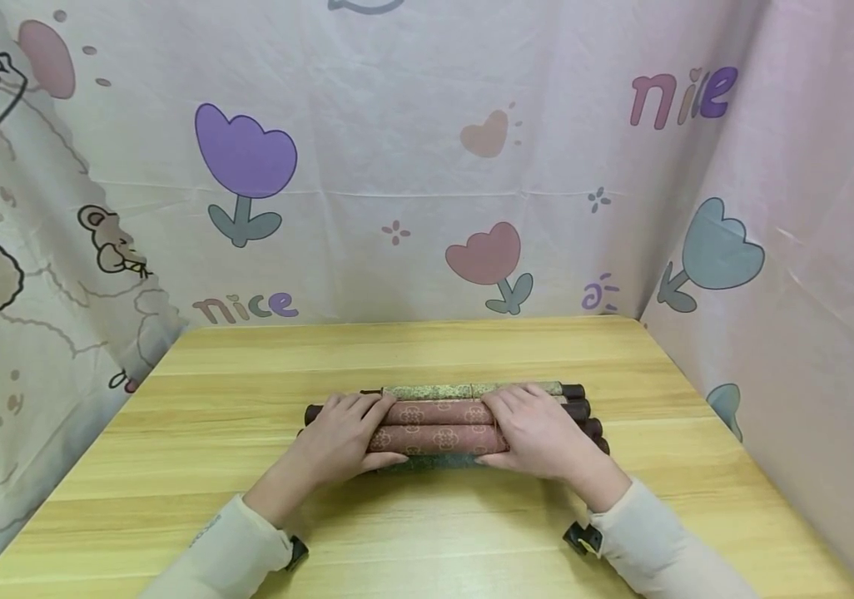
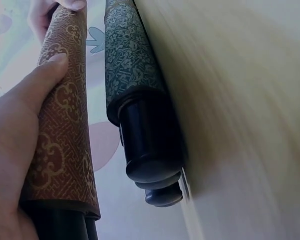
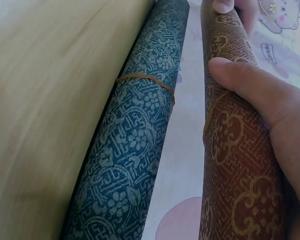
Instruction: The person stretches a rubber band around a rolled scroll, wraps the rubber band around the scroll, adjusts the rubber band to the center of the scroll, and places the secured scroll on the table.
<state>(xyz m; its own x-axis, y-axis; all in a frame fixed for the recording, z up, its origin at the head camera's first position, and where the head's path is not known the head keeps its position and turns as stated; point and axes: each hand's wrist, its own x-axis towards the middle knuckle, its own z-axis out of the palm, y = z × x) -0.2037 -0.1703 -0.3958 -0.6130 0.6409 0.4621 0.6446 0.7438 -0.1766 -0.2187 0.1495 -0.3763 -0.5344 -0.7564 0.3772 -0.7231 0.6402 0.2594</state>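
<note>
Two red-brown brocade scrolls [image 1: 438, 438] with pale flower patterns lie side by side in both hands. My left hand [image 1: 345, 437] grips them near their left part, fingers over the top and thumb [image 2: 49, 75] along the near side. On the right part my right hand [image 1: 539, 428] holds them the same way, its thumb [image 3: 240, 75] close to a thin band. Underneath, a blue-green scroll [image 3: 129, 135] with a rubber band lies on the table, and a gap shows between it and the red-brown scrolls in both wrist views.
Behind the hands lies a yellow-green scroll [image 1: 427, 391]. Several dark scroll ends [image 1: 575, 409] stick out at the right of the pile. The wooden table [image 1: 427, 532] meets a printed curtain [image 1: 397, 166] at the back and sides.
</note>
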